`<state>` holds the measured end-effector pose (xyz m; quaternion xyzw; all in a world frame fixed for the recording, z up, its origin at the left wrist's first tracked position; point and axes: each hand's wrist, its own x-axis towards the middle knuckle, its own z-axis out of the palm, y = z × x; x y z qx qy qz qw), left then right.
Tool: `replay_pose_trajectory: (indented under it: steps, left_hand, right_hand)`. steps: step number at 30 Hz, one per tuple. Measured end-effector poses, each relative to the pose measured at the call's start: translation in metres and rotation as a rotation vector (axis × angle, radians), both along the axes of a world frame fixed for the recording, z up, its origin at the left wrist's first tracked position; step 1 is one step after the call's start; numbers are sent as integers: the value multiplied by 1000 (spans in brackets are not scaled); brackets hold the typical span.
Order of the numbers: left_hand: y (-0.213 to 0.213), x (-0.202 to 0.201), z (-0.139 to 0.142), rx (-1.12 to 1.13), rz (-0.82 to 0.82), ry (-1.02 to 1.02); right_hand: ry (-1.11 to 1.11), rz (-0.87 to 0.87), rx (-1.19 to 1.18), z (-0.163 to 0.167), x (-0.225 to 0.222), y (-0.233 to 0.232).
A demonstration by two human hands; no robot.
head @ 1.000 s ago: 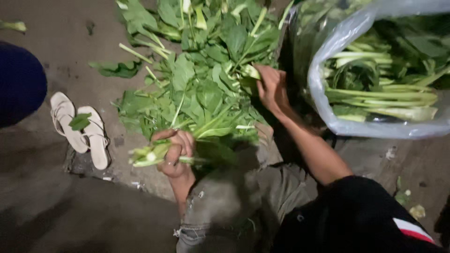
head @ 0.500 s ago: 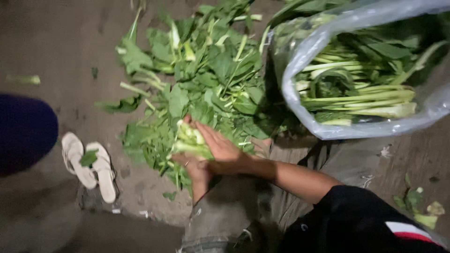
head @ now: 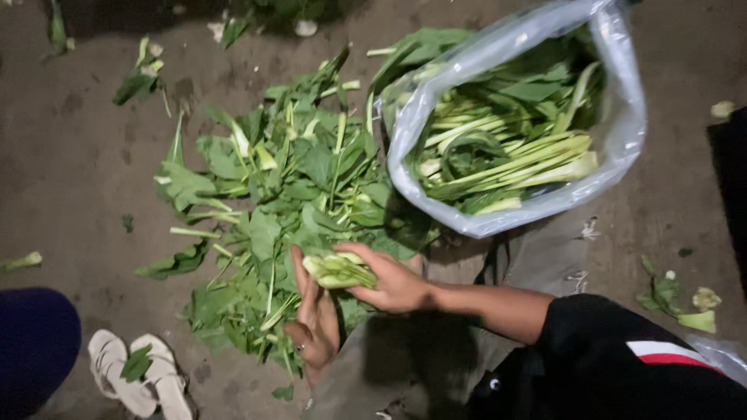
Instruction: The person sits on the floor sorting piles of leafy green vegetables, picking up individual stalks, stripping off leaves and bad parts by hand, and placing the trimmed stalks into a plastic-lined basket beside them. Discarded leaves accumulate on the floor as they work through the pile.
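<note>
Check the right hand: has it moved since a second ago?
Yes. The right hand left the far edge of the greens pile near the plastic bag and came back toward the person, meeting the left hand.

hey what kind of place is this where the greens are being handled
Probably an outdoor market or sorting spot, at night. A pile of leafy greens lies straight on bare ground, beside a clear plastic bag of stalks and pale sandals.

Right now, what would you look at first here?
First, the big heap of greens spread on the ground in the middle. Right of it sits a clear bag stuffed with more stalks. Below the heap, the right hand grips a small bunch, with the left hand open beside it; pale sandals lie bottom left.
</note>
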<state>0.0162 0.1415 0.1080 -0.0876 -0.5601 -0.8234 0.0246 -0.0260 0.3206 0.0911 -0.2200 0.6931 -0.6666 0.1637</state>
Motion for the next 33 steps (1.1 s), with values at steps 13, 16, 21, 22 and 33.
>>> replay_pose_trajectory:
  steps: [13,16,21,22,33]
  left_hand:
    - [11,11,-31,198,27,-194]
    - [13,13,-41,304,47,-241]
    - [7,12,-51,520,158,-333]
    - [5,11,-52,566,185,-348]
    - [3,7,-58,820,274,-443]
  right_hand:
    - [572,-670,-235,170,11,246]
    - [851,-768,-51,184,-12,271]
    - [1331,-520,412,164,-71,261]
    - [1378,-440,488,153,-82,258]
    - [1121,-332,1056,78,-116,243]
